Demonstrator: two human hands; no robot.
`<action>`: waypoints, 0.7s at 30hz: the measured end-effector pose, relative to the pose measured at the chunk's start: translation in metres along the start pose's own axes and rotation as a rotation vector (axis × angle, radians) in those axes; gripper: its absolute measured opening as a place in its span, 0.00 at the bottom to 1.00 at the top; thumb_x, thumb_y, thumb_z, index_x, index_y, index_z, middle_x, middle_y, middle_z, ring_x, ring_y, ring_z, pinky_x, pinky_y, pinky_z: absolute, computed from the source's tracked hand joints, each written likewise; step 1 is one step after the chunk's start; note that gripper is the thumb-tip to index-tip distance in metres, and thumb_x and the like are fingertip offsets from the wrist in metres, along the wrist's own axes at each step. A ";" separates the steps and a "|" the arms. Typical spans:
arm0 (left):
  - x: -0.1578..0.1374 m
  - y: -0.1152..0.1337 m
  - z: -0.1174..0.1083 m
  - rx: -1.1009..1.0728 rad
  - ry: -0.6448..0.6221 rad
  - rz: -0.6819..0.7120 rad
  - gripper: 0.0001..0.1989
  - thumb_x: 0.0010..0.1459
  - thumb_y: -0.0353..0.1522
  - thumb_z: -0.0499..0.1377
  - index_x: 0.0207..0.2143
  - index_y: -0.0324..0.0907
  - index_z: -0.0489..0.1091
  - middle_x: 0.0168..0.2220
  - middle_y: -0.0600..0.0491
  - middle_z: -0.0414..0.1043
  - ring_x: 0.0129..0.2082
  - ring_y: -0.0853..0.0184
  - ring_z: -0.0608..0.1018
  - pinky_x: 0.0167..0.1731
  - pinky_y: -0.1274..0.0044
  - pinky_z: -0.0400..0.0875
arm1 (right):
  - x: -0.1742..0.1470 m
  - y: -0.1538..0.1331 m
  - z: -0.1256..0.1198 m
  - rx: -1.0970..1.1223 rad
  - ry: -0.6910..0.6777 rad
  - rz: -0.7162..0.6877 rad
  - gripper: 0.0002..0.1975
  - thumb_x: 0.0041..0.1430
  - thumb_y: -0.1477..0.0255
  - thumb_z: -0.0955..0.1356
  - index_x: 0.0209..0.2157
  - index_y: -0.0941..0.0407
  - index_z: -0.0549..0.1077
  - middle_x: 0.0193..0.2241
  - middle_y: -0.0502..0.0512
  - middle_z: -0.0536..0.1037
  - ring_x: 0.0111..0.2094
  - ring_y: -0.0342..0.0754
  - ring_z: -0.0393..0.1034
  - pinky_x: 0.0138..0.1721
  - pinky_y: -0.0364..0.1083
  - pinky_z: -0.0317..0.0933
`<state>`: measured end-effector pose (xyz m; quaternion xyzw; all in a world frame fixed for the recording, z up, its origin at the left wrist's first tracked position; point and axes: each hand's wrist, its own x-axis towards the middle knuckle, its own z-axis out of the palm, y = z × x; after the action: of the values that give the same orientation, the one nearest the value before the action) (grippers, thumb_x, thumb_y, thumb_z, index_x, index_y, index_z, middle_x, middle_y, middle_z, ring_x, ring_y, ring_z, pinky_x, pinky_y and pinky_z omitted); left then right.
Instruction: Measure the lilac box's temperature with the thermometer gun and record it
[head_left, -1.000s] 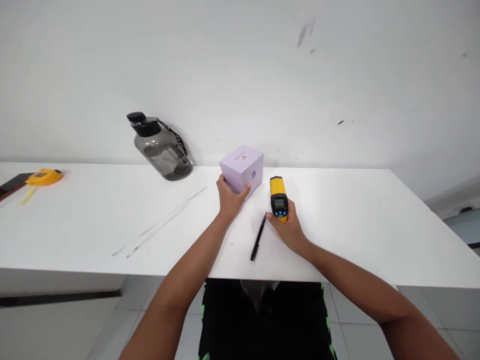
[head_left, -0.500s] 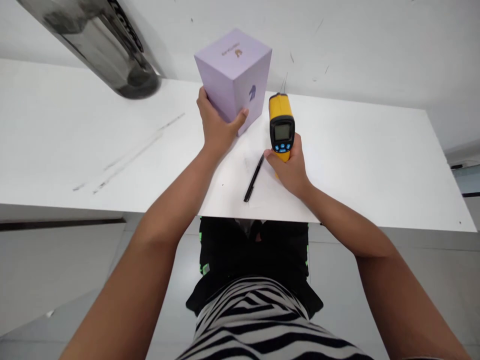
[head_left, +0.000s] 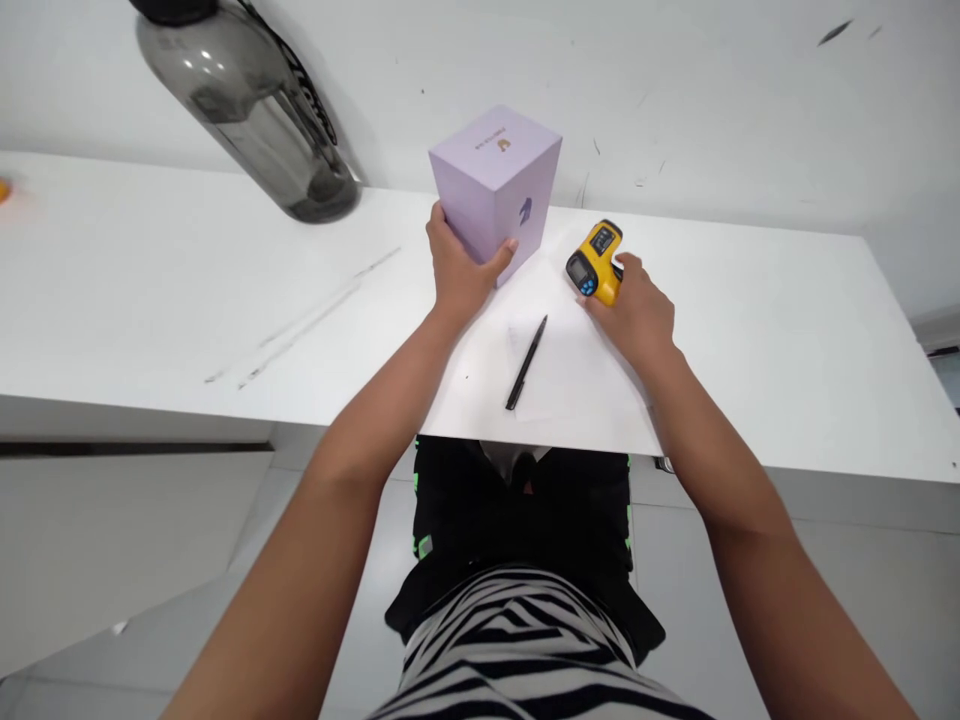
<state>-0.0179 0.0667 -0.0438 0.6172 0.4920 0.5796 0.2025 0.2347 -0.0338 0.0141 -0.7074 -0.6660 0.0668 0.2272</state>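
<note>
My left hand (head_left: 465, 275) grips a lilac box (head_left: 480, 190) low down, its thumb on the near right face and its fingers round the left side. The box stands upright near the wall. To its right, my right hand (head_left: 637, 310) is closed round the handle of a yellow and black infrared thermometer (head_left: 600, 255), tipped onto its side at the table surface. Its small grey screen and blue buttons face towards me; much of the handle is hidden by my fingers. Between my forearms lies a black pen (head_left: 527, 362).
A grey see-through water bottle (head_left: 262, 120) stands by the wall at the left. Beyond the white table's (head_left: 787, 350) back edge rises a scuffed white wall (head_left: 712, 120). An orange thing (head_left: 4, 189) shows at the far left edge.
My right hand has turned the thermometer from upright onto its side and shifted it slightly right. My left hand stays on the box. The camera view has shifted, showing more of the bottle.
</note>
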 end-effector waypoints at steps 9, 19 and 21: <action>-0.001 0.012 -0.005 0.008 -0.023 -0.047 0.55 0.46 0.53 0.73 0.66 0.52 0.46 0.67 0.43 0.49 0.74 0.46 0.50 0.72 0.52 0.46 | -0.006 -0.015 -0.002 -0.222 -0.070 -0.013 0.29 0.62 0.62 0.64 0.61 0.60 0.63 0.48 0.69 0.76 0.45 0.64 0.70 0.48 0.59 0.57; -0.002 0.019 -0.008 0.023 -0.021 -0.083 0.53 0.44 0.53 0.74 0.65 0.54 0.49 0.68 0.44 0.52 0.73 0.48 0.52 0.72 0.57 0.49 | -0.009 -0.019 -0.005 -0.276 -0.086 -0.030 0.27 0.62 0.65 0.63 0.61 0.60 0.67 0.48 0.70 0.77 0.48 0.65 0.67 0.49 0.59 0.56; -0.002 0.019 -0.008 0.019 -0.025 -0.084 0.54 0.44 0.52 0.74 0.66 0.53 0.49 0.68 0.44 0.52 0.73 0.48 0.53 0.72 0.57 0.49 | -0.009 -0.019 -0.006 -0.267 -0.090 -0.014 0.27 0.62 0.65 0.63 0.61 0.59 0.67 0.48 0.69 0.77 0.48 0.65 0.68 0.49 0.59 0.56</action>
<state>-0.0181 0.0541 -0.0268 0.6053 0.5204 0.5581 0.2266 0.2185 -0.0438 0.0251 -0.7229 -0.6834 0.0076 0.1012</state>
